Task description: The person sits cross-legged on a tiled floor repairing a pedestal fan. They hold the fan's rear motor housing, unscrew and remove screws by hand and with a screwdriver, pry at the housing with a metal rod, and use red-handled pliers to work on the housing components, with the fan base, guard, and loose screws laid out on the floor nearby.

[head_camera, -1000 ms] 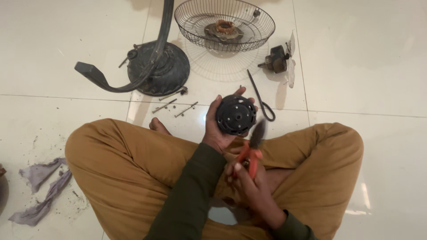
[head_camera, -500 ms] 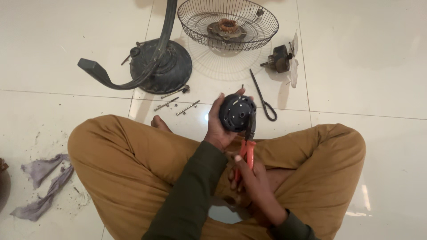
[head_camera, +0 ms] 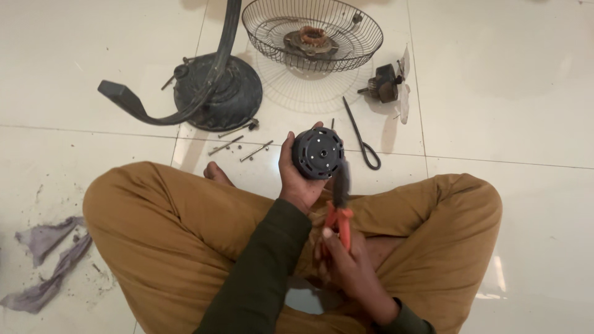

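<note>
I sit cross-legged on a tiled floor in mustard-brown trousers. My left hand [head_camera: 296,179] grips a round black fan motor housing [head_camera: 318,153] and holds it up above my knees, its flat face toward me. My right hand [head_camera: 343,263] holds orange-handled pliers [head_camera: 340,204] upright, their dark jaws against the lower right rim of the housing. The jaws are blurred, so I cannot tell whether they pinch anything.
On the floor ahead lie a dark round fan base with its bent stand [head_camera: 210,93], a wire fan guard [head_camera: 312,31] holding a copper-wound stator, a small motor part [head_camera: 387,83], a black looped cable [head_camera: 362,139], long screws [head_camera: 241,145] and grey rags [head_camera: 46,260] at the left.
The pliers have swung from a tilt beside the housing to upright against its lower right rim. My left hand has kept the housing steady. The view has shifted slightly.
</note>
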`<state>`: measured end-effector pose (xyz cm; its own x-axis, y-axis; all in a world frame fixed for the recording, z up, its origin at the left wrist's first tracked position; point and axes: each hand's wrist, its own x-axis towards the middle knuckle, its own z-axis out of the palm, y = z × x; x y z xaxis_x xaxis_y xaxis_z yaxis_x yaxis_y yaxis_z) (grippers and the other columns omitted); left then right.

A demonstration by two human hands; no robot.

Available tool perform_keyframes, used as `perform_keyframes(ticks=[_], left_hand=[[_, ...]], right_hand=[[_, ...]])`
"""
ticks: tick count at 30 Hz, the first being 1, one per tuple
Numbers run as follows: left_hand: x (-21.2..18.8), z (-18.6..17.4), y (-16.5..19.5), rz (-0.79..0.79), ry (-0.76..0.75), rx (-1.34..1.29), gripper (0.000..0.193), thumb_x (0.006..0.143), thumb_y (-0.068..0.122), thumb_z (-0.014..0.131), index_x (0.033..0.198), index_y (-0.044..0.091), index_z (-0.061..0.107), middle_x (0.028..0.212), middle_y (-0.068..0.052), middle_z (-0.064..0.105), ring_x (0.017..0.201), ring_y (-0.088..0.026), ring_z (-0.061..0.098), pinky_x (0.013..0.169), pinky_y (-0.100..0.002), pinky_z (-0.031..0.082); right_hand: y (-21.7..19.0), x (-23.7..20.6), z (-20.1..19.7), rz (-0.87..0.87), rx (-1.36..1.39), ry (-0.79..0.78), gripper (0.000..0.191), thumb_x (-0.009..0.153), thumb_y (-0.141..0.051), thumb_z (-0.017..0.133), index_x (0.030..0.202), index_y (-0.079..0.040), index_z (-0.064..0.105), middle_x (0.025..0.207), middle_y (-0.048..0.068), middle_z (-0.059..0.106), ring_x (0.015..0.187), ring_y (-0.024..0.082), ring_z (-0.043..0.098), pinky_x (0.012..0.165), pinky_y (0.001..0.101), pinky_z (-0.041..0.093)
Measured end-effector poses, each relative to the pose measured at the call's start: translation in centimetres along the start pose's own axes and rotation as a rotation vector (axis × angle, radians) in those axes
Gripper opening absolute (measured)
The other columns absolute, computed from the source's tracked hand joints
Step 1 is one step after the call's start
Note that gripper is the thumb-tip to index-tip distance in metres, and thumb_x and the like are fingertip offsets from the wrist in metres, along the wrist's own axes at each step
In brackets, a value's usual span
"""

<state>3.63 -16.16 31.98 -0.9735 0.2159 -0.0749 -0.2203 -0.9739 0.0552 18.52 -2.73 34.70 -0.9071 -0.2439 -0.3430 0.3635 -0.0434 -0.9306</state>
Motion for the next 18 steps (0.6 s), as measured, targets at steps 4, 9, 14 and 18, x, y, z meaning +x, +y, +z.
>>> perform_keyframes(ticks=[4, 9, 14, 18], left_hand=[[0.0, -0.2, 0.2, -0.021, 0.045, 0.003, 0.068, 0.099, 0.058, 0.045, 0.144, 0.009, 0.055, 0.132, -0.014, 0.065, 0.119, -0.031, 0.063, 0.097, -0.053, 0.054], [-0.1, -0.1, 0.3, -0.031, -0.058, -0.052, 0.067, 0.105, 0.057, 0.046, 0.150, 0.007, 0.052, 0.138, -0.019, 0.062, 0.123, -0.034, 0.062, 0.100, -0.050, 0.053], [-0.5, 1.0, 0.2, -0.057, -0.087, -0.053, 0.072, 0.101, 0.059, 0.043, 0.150, 0.006, 0.049, 0.139, -0.021, 0.060, 0.123, -0.038, 0.061, 0.104, -0.051, 0.052], [-0.8, 1.4, 0.3, -0.119, -0.144, -0.086, 0.074, 0.103, 0.059, 0.042, 0.152, 0.004, 0.048, 0.139, -0.024, 0.059, 0.125, -0.040, 0.061, 0.106, -0.050, 0.052]], right_hand=[[0.1, -0.1, 0.2, 0.001, -0.081, -0.027, 0.042, 0.108, -0.034, 0.050, 0.108, 0.007, 0.055, 0.068, 0.011, 0.062, 0.051, 0.016, 0.057, 0.045, 0.0277, 0.040], [-0.9, -0.4, 0.2, -0.127, 0.094, -0.090, 0.033, 0.103, -0.029, 0.051, 0.121, 0.000, 0.054, 0.073, 0.009, 0.063, 0.049, 0.013, 0.055, 0.044, 0.0270, 0.043], [-1.3, -0.3, 0.8, -0.036, 0.012, -0.062, 0.032, 0.101, -0.029, 0.050, 0.124, -0.006, 0.053, 0.073, 0.011, 0.065, 0.048, 0.013, 0.055, 0.043, 0.0254, 0.041], [-0.8, 0.3, 1.0, -0.081, 0.306, 0.106, 0.046, 0.093, -0.015, 0.052, 0.139, -0.016, 0.044, 0.098, 0.000, 0.065, 0.066, 0.011, 0.061, 0.052, 0.0269, 0.048]])
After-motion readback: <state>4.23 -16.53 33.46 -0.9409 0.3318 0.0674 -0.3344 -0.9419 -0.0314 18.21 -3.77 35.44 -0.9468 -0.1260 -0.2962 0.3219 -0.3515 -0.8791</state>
